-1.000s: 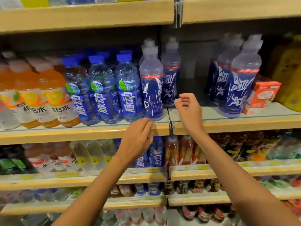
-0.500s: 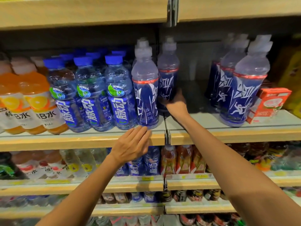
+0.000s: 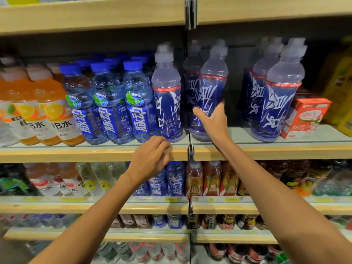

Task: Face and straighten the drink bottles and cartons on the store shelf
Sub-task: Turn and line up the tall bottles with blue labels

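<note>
Head view looks at a store shelf with a pale wooden front edge and a grey deck, split by a metal upright; more shelves of drinks run above and below. Right hand wraps a tall blue sports bottle low on its label, thumb on the front, fingers behind it; the bottle stands near the front edge just right of the upright. Left hand hovers loosely curled, holding nothing, at the shelf lip below another tall blue bottle. Blue-capped bottles and orange drinks stand further left. A red carton leans at the far right beside more tall blue bottles.
</note>
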`<state>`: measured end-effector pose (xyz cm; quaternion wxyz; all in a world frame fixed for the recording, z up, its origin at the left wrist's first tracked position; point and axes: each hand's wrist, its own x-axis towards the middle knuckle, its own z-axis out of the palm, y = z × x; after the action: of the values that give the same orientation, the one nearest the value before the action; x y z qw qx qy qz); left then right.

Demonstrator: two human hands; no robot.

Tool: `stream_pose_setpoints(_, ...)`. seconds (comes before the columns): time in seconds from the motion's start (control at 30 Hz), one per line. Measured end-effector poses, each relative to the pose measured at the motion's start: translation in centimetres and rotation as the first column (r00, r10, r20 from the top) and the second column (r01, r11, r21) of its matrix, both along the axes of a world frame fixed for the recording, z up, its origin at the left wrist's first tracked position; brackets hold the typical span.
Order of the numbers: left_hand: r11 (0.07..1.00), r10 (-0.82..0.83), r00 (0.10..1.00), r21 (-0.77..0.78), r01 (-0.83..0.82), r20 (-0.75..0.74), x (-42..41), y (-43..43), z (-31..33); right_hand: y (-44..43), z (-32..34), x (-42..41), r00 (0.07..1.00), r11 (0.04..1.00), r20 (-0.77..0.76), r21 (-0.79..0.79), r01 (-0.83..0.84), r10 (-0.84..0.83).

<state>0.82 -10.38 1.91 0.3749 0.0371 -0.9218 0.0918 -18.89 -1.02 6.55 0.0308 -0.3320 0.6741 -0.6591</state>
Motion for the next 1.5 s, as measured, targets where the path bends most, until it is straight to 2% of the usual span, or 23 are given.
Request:
stream_pose_setpoints(0.1, 0.961, 0.057, 0.993, 0.276, -0.026, -0.104, 0.1, 1.8, 1.9, 2.3, 0.3, 1.0, 0.998, 0.999, 0.046, -0.014, -0.047, 0.047)
stream_pose_setpoints(0.17, 0.878, 0.06, 0.972, 0.476, 0.056, -0.226, -0.4, 3.3, 4.2, 3.6, 0.1, 1.7, 0.993, 0.994, 0.061, -0.029, -0.101, 0.102)
stream_pose_setpoints(0.23, 0.736, 0.06, 0.945, 0.654, 0.177, -0.323, -1.3, 4.8, 7.0, 4.8, -0.2, 2.8, 0.985, 0.986, 0.065, -0.052, -0.155, 0.159)
stream_pose_setpoints(0.3, 0.556, 0.055, 0.932, 0.787, 0.269, -0.357, -2.4, 6.3, 10.0, 5.8, -0.3, 4.2, 0.975, 0.974, 0.056, -0.083, -0.21, 0.215)
stream_pose_setpoints(0.37, 0.402, 0.02, 0.932, 0.856, 0.325, -0.363, -3.5, 7.6, 12.7, 6.5, 0.0, 5.5, 0.963, 0.96, 0.041, -0.102, -0.26, 0.265)
stream_pose_setpoints(0.43, 0.288, -0.009, 0.932, 0.892, 0.349, -0.362, -4.4, 8.6, 14.5, 7.1, 0.4, 6.8, 0.947, 0.943, 0.02, -0.106, -0.317, 0.321)
stream_pose_setpoints(0.63, 0.093, 0.02, 0.931, 0.928, 0.361, -0.364, -4.2, 9.6, 15.8, 7.9, 0.6, 9.2, 0.912, 0.911, -0.05, -0.057, -0.409, 0.406)
stream_pose_setpoints(0.8, 0.046, 0.149, 0.894, 0.906, 0.421, -0.423, -3.7, 9.8, 15.6, 7.7, 0.3, 10.3, 0.903, 0.904, -0.062, -0.005, -0.427, 0.425)
stream_pose_setpoints(0.87, 0.025, 0.166, 0.889, 0.903, 0.429, -0.427, -3.4, 9.5, 15.6, 7.6, 0.1, 10.4, 0.874, 0.874, 0.031, -0.052, -0.483, 0.485)
stream_pose_setpoints(0.93, -0.061, 0.165, 0.899, 0.905, 0.421, -0.406, -3.0, 8.9, 15.7, 7.9, 0.0, 10.1, 0.765, 0.798, 0.227, -0.177, -0.576, 0.602)
stream_pose_setpoints(1.03, -0.314, 0.012, 0.9, 0.853, 0.416, -0.435, -2.3, 7.7, 16.1, 8.6, 0.2, 9.6, 0.537, 0.67, 0.42, -0.302, -0.678, 0.732)
stream_pose_setpoints(1.1, -0.477, -0.149, 0.833, 0.777, 0.412, -0.533, -2.0, 7.1, 16.4, 8.7, -0.1, 9.6, 0.358, 0.57, 0.495, -0.387, -0.725, 0.792)
stream_pose_setpoints(1.17, -0.612, -0.252, 0.726, 0.686, 0.392, -0.64, -2.0, 7.0, 16.4, 8.6, -0.3, 10.4, 0.123, 0.379, 0.468, -0.504, -0.777, 0.875)
stream_pose_setpoints(1.23, -0.713, -0.301, 0.625, 0.606, 0.354, -0.72, -2.2, 7.0, 16.2, 8.4, -0.2, 11.3, 0.01, 0.27, 0.427, -0.553, -0.789, 0.904)
stream_pose_setpoints(1.3, -0.749, -0.312, 0.578, 0.57, 0.339, -0.754, -2.4, 6.9, 15.8, 8.5, 0.1, 11.7, -0.012, 0.251, 0.407, -0.586, -0.77, 0.913)
stream_pose_setpoints(1.4, -0.772, -0.287, 0.593, 0.549, 0.322, -0.752, -2.5, 6.7, 15.0, 9.0, 0.0, 11.7, 0.08, 0.348, 0.44, -0.574, -0.741, 0.895)
stream_pose_setpoints(1.47, -0.72, -0.273, 0.656, 0.602, 0.345, -0.703, -2.5, 6.5, 14.6, 9.3, 0.1, 11.6, 0.155, 0.404, 0.447, -0.543, -0.736, 0.881)
stream_pose_setpoints(1.5, -0.648, -0.266, 0.711, 0.666, 0.368, -0.651, -2.4, 6.4, 14.6, 9.4, 0.3, 11.6, 0.238, 0.459, 0.445, -0.496, -0.737, 0.863)
